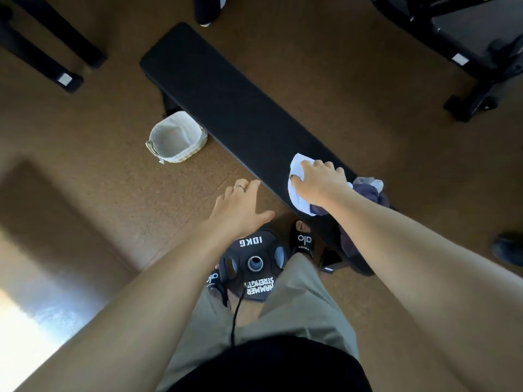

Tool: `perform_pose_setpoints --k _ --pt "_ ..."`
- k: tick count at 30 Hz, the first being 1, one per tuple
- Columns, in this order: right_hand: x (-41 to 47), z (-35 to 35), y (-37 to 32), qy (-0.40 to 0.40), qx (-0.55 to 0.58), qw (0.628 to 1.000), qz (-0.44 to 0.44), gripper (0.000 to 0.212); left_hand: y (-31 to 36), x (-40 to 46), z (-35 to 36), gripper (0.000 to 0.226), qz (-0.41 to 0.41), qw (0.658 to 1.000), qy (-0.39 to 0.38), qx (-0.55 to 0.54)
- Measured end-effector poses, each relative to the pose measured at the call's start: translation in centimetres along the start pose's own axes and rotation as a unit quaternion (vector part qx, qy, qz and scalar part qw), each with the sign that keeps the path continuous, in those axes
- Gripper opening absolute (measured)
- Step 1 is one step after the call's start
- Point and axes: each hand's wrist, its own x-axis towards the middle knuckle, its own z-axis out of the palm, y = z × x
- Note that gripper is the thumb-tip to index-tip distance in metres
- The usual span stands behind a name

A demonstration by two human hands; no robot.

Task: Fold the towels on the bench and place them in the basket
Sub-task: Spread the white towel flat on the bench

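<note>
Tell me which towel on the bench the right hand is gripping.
The white towel: the right hand curls its fingers on it. The grey-purple towel lies untouched at the bench end.

- The right hand (pixel 319 182) covers much of the white towel (pixel 297 193).
- The grey towels (pixel 368 190) lie partly behind the forearm.
- Gym equipment (pixel 467 38) is cut off at the top edge.
</note>
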Motion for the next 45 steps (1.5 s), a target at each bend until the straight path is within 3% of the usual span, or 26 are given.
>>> perform_pose_setpoints --k 9,15,19,23,25,29,31,39,45 --pt "10.9 5.8 2.4 -0.067 0.035 0.995 0.069 0.058 -0.3 12.6 4.1 0.083 0.031 0.999 -0.024 -0.036" --pt "18.1 9.3 1.9 -0.053 0.020 0.993 0.107 0.062 -2.6 22.5 7.8 0.089 0.100 0.994 -0.024 -0.029" --pt "21.6 9.1 2.0 0.000 0.002 0.998 0.062 0.032 -3.3 27.2 8.8 0.095 0.125 0.990 -0.030 -0.065" --pt "24.9 7.1 0.9 0.075 0.071 0.995 -0.006 0.010 -4.0 31.0 9.0 0.100 0.124 0.978 -0.034 -0.165" --pt "26.6 6.2 0.2 0.115 0.138 0.983 -0.025 0.010 -4.1 32.6 8.8 0.091 0.132 0.969 -0.026 -0.206" --pt "29.9 5.4 -1.3 0.145 0.271 0.950 -0.052 0.011 -4.6 36.0 7.9 0.030 0.130 0.957 0.060 -0.253" --pt "31.6 6.3 -1.6 0.153 0.310 0.937 -0.049 0.009 -5.2 37.6 7.7 0.018 0.128 0.955 0.091 -0.251" --pt "35.6 10.0 -1.6 0.287 0.287 0.913 -0.048 0.015 -6.3 41.2 9.9 0.020 0.179 0.935 0.175 -0.251" --pt "33.3 9.0 -0.5 0.288 0.391 0.874 -0.034 0.022 -5.5 39.2 11.0 0.016 0.195 0.921 0.251 -0.226"
